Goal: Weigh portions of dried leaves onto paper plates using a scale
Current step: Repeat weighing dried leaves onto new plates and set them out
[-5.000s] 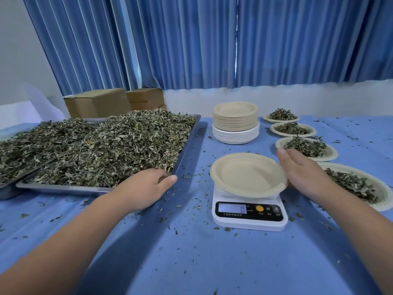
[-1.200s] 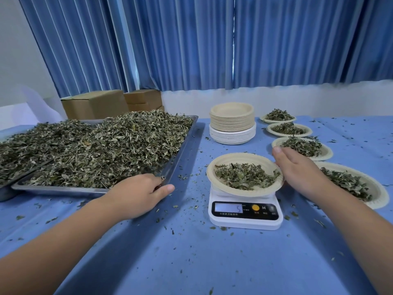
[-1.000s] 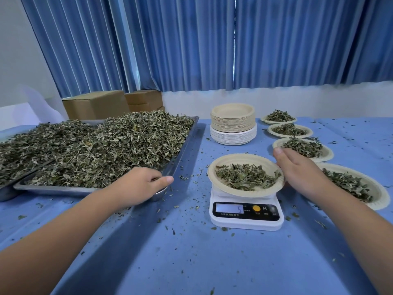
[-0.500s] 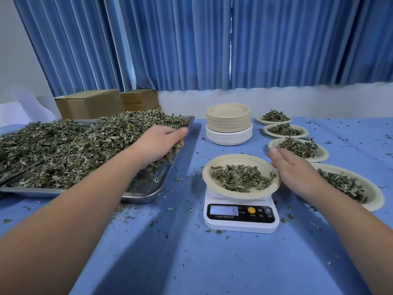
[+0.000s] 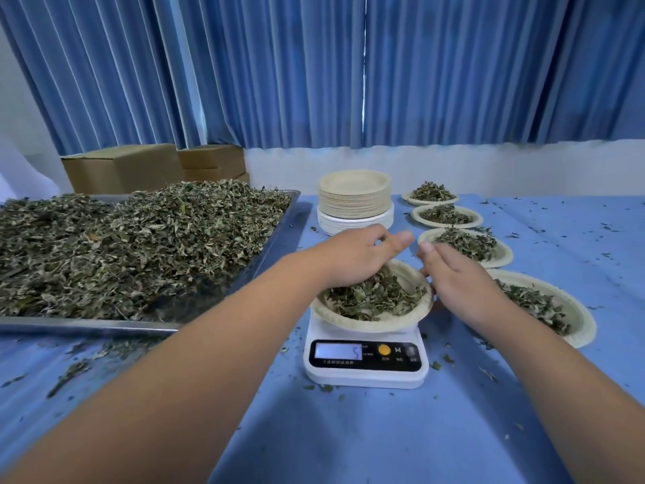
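Plate: on the scale, partly filled with leaves.
Left hand: above the scale, curled; I cannot tell if it grips leaves.
Right hand: right of the scale, relaxed against the plate's rim.
Done: four filled plates, right of the scale.
Left: I judge many; plate stack waits behind the scale.

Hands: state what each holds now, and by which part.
Left hand hovers over the plate on the scale, leaves beneath it; a grip cannot be told. Right hand holds nothing: straight fingers rest against that plate's right rim.
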Demonstrator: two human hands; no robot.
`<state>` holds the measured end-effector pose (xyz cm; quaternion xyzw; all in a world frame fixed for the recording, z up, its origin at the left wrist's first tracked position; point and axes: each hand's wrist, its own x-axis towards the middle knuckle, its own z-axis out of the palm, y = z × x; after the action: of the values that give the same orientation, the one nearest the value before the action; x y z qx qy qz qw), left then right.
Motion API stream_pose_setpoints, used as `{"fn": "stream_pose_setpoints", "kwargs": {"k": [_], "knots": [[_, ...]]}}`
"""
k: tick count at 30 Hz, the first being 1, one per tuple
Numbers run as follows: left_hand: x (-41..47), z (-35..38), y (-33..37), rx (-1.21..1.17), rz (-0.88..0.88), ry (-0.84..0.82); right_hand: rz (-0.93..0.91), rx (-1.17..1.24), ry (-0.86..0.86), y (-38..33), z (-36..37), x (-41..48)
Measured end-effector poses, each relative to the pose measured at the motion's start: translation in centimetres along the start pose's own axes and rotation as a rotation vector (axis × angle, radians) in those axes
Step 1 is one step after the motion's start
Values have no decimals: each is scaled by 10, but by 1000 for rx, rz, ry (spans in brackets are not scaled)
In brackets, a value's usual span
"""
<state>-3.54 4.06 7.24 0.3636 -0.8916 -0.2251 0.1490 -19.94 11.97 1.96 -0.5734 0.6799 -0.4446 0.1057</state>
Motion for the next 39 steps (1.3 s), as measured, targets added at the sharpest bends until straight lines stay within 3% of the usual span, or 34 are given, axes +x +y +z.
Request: {"fn": "stream_pose_setpoints", "kwargs": {"k": [3,9,15,19,25,31,39], "knots": [[-9,-8,-2,-59,12,8,19,-9,-1,0,0,1],[-36,-27,-26,-226,-1,223,31,-1,17,1,-1,0],[-62,-33,-90,-28,-159,492,45,-30,20,3,2,0],[-74,-28,-115,-34,-265,493,77,-46,38,4,3,2],[-82,-20,-103,44,-155,538,146,46,43,5,2,4],[-85,-1,-66,-307,-52,592,171,86,45,2,2,1],[-80,8,-69,-363,-162,488,173,86,52,0,2,0]]}}
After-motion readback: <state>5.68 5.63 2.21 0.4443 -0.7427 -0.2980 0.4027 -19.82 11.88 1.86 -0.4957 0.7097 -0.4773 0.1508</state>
